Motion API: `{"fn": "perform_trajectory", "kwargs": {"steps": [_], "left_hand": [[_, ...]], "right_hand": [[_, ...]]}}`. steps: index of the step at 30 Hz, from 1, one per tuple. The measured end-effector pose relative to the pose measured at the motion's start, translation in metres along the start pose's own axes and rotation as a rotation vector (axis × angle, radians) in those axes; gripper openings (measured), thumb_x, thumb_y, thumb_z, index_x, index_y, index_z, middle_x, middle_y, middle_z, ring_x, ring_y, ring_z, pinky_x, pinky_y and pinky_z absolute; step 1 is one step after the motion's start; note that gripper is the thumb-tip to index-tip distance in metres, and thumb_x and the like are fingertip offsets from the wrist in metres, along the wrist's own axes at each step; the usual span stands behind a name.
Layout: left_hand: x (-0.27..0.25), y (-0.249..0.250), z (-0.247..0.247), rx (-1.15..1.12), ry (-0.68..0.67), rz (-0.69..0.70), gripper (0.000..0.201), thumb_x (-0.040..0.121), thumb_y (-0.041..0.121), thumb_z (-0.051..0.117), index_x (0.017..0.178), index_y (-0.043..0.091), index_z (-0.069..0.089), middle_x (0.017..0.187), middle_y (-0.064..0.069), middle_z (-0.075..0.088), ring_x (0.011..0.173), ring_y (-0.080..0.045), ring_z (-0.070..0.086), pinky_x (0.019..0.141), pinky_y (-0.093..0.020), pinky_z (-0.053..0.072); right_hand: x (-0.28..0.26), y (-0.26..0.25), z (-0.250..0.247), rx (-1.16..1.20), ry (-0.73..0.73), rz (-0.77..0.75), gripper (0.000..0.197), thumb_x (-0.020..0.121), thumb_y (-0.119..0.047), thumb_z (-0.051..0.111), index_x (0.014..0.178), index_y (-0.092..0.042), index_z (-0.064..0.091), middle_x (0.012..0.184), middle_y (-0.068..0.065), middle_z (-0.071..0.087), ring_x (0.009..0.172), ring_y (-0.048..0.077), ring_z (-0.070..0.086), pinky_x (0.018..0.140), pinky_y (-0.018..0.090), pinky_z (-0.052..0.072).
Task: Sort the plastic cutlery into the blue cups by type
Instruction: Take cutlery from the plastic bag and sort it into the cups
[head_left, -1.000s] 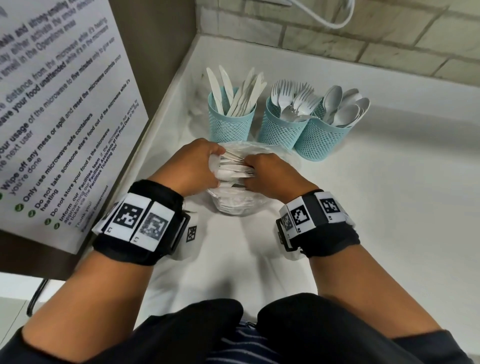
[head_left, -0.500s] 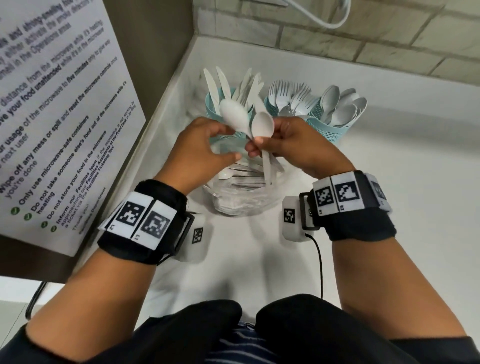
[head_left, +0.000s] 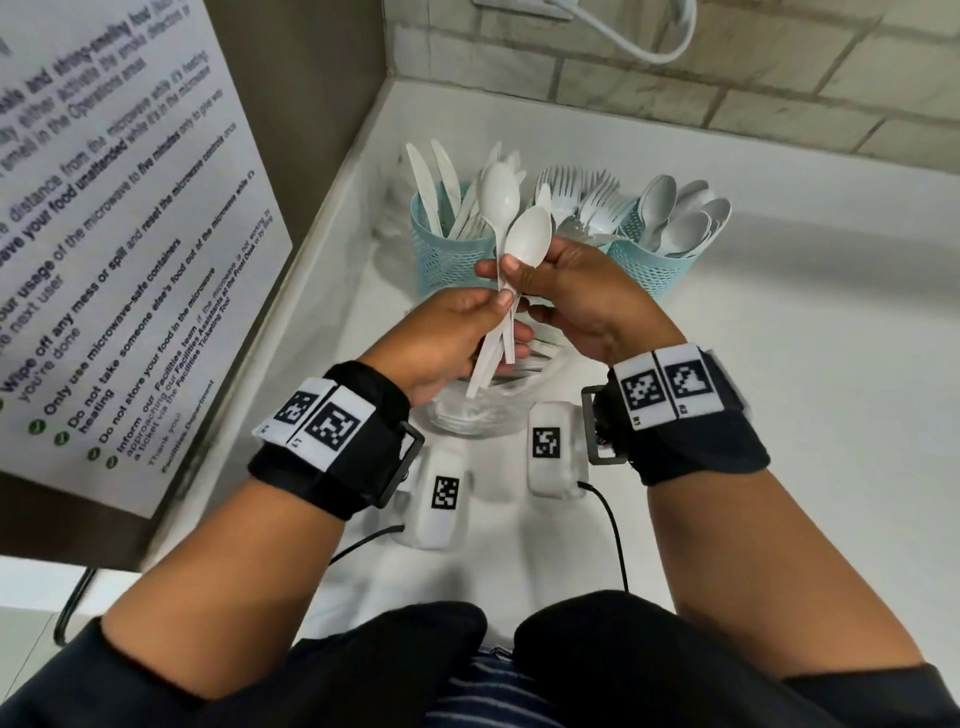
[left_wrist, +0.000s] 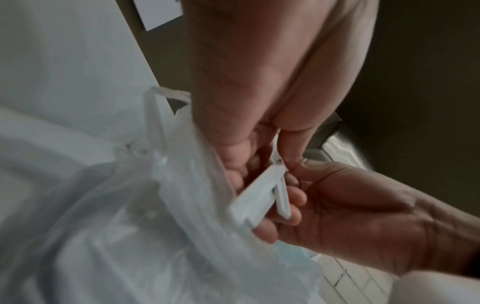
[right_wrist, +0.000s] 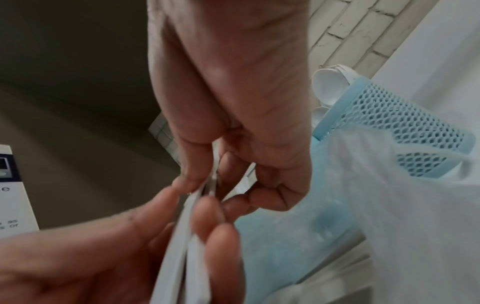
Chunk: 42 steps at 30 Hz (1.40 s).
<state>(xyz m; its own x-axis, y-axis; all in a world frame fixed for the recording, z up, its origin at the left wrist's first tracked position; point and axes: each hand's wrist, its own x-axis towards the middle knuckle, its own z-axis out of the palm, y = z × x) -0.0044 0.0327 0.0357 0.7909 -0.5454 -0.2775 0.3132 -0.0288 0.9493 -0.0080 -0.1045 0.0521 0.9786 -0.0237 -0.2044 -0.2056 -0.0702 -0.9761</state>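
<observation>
Two white plastic spoons (head_left: 527, 236) stand bowl-up above a clear plastic bag (head_left: 480, 413) of more cutlery. My left hand (head_left: 496, 306) grips their handles (left_wrist: 259, 195) low down. My right hand (head_left: 519, 278) pinches them just under the bowls. Behind stand three blue mesh cups: a knife cup (head_left: 447, 249) on the left, a fork cup in the middle that is mostly hidden, with only its forks (head_left: 576, 200) showing, and a spoon cup (head_left: 649, 265) on the right. In the right wrist view the spoon cup (right_wrist: 402, 127) lies just beyond the bag (right_wrist: 389, 205).
The white counter (head_left: 779, 389) is closed in by a brick wall (head_left: 727, 78) at the back and a brown side panel with a printed notice (head_left: 104, 260) on the left. A white cable (head_left: 639, 41) hangs on the wall.
Both hands came up out of the bag with two spoons. Since half a second ago the spoons have been drawn together, their handles now side by side in my left hand.
</observation>
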Motion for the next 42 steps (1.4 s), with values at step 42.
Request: {"fn": "perform_trajectory", "kwargs": {"steps": [42], "left_hand": [[0.009, -0.022, 0.017, 0.555, 0.366, 0.321, 0.021, 0.101, 0.018, 0.031, 0.1, 0.011, 0.051, 0.07, 0.006, 0.046, 0.063, -0.008, 0.043, 0.053, -0.016, 0.03]], "right_hand": [[0.01, -0.002, 0.002, -0.257, 0.401, -0.087, 0.019, 0.093, -0.012, 0.04, 0.111, -0.011, 0.048, 0.075, 0.006, 0.058, 0.041, 0.01, 0.049, 0.04, 0.02, 0.037]]}}
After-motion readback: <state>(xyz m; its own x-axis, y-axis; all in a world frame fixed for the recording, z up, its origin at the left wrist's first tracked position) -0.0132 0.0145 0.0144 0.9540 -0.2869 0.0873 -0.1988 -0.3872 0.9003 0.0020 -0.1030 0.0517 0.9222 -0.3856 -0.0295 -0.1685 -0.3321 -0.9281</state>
